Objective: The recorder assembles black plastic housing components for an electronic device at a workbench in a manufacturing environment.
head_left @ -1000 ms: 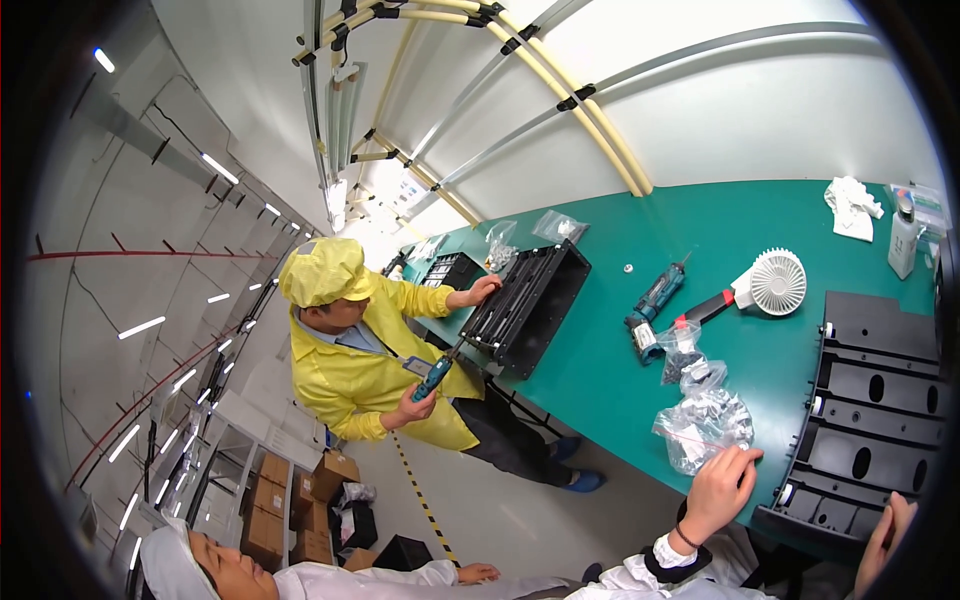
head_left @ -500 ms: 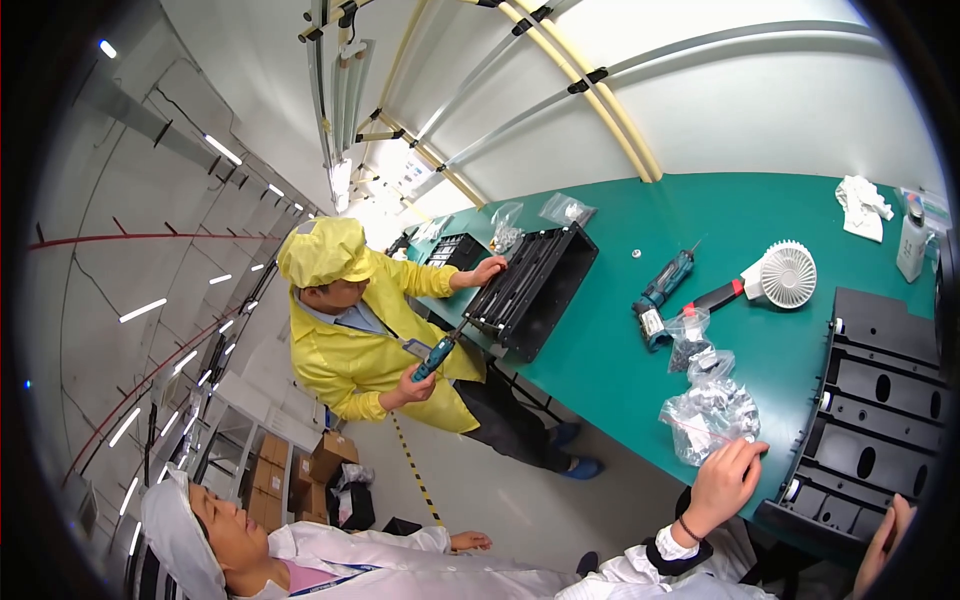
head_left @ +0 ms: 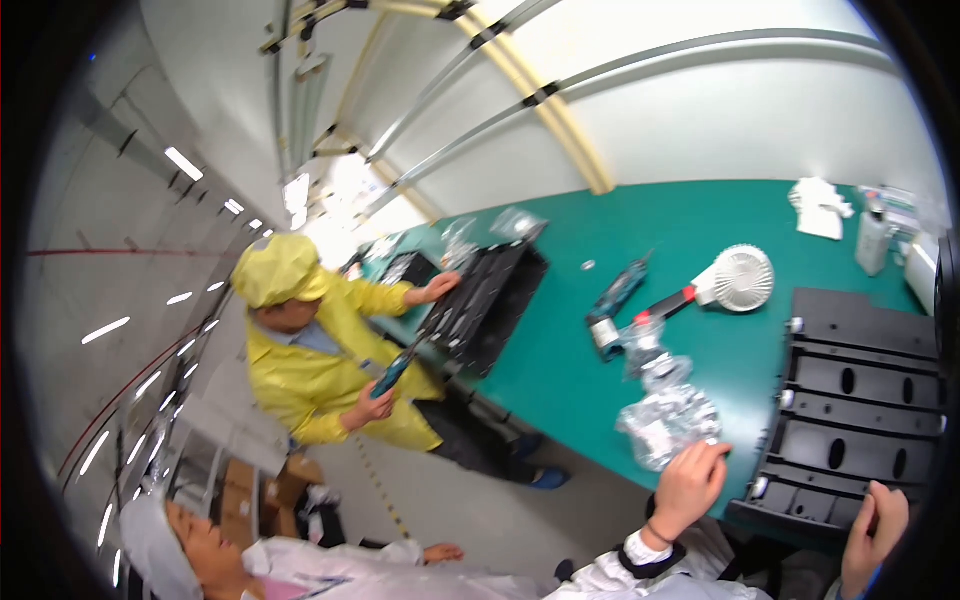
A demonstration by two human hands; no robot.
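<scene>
Though its right edge is cut off, black slotted panel [head_left: 865, 410] sits lower right; blurry clear bags [head_left: 668, 425], contents indistinct, lower centre-right. Left hand [head_left: 690, 485] between them, right hand [head_left: 872, 535] at panel's lower edge; fingers curled, can't tell if either grips. Driver [head_left: 622, 300] label [head_left: 605, 335] smeared, unreadable.

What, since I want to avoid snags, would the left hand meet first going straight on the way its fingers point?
Probably the left edge of the black slotted panel, across a strip of green table. The plastic bag lies close by the left hand; depth is unclear.
</scene>
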